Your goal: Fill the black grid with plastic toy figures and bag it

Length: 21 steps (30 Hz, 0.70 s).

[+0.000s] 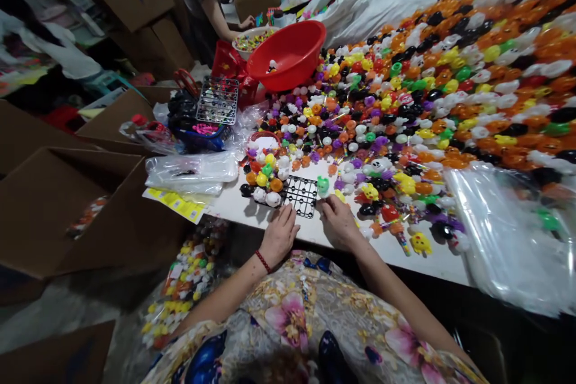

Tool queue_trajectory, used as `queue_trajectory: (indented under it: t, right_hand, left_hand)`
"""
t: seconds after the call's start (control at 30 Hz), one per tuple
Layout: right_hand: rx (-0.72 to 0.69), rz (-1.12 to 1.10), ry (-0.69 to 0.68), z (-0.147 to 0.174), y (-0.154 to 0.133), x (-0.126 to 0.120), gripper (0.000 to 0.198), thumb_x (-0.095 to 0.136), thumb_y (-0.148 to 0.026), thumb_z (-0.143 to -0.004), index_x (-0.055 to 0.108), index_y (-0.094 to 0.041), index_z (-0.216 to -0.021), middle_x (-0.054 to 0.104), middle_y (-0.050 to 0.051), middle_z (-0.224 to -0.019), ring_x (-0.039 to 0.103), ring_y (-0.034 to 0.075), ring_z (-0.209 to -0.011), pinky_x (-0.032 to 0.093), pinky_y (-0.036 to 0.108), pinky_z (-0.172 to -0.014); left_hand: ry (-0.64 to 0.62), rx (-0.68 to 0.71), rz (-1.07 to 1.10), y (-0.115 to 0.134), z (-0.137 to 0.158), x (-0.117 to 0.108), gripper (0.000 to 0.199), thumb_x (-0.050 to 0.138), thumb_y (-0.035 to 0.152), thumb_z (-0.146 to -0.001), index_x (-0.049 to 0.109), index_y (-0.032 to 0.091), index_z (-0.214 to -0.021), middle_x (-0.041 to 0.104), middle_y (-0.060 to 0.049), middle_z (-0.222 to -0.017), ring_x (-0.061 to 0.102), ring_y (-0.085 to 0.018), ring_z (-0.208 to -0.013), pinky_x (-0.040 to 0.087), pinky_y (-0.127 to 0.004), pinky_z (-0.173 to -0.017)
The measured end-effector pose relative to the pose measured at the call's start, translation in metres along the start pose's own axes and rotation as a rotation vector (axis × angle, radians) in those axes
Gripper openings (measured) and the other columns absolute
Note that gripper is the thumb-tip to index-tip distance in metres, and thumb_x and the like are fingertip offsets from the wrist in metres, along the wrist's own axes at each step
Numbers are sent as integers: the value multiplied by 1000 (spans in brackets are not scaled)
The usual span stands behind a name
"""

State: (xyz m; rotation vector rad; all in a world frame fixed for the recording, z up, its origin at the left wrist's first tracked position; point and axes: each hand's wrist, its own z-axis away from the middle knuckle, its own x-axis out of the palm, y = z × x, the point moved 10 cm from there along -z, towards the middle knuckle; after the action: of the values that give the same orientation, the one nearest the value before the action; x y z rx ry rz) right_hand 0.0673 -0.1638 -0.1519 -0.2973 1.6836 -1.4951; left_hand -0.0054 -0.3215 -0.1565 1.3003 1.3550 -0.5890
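A black plastic grid rack [300, 197] lies on the white tabletop in front of me. My left hand [279, 233] rests at its lower left corner, fingers stretched out and holding nothing. To the right of the rack, my right hand [338, 222] is closed, with a green animal-head toy [323, 185] sticking up from its fingertips. The toy's lower end is hidden by the fingers. Left of the rack, a cluster of coloured toy heads [263, 179] stands packed together in rows.
A large heap of coloured toy heads [405, 102] covers the right and back. A red basin [292, 51] stands behind. Clear plastic bags lie left [191, 171] and right [504, 240]. Cardboard boxes [85, 204] are at left. Another person [204, 6] works beyond the basin.
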Motion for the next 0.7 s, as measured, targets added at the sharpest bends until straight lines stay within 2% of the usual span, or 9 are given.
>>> queue_trajectory:
  t: [0.1,0.23,0.47,0.57,0.7]
  right_hand:
    - [54,-146,-17,0,5,6,28,49,-51,-78,53,-24,-74,54,-3,-59,51,16,-57,41,28,-56]
    - [59,-298,-53,0,1,11,34,57,-55,-72,58,-22,-81,59,-1,-67,52,15,-59,44,29,-58]
    - [86,-349,-50,5,3,21,45,70,-60,-63,63,-19,-80,64,2,-72,56,18,-67,47,32,-65]
    - [49,-267,-70,6,2,25,41,66,-59,-68,65,-19,-77,64,2,-72,57,19,-68,47,33,-67]
    - [-75,-131,-99,5,-13,29,31,61,-51,-76,63,-20,-76,64,2,-75,58,19,-73,47,32,-69]
  left_hand:
    - [-12,-12,5,6,0,2,41,41,29,-99,54,13,-134,54,-19,-143,49,-29,-135,44,-47,-112]
    - [-12,-6,11,11,-1,4,42,40,29,-99,54,11,-134,52,-20,-144,48,-29,-136,44,-45,-112]
    - [58,48,25,11,7,0,42,40,29,-100,50,13,-138,49,-20,-147,44,-29,-140,48,-46,-108]
    - [138,121,55,18,15,-20,39,42,25,-99,53,13,-135,57,-20,-139,53,-27,-132,52,-42,-103]
    - [377,158,46,20,27,-77,29,52,16,-94,60,16,-122,72,-13,-109,68,-21,-102,58,-37,-90]
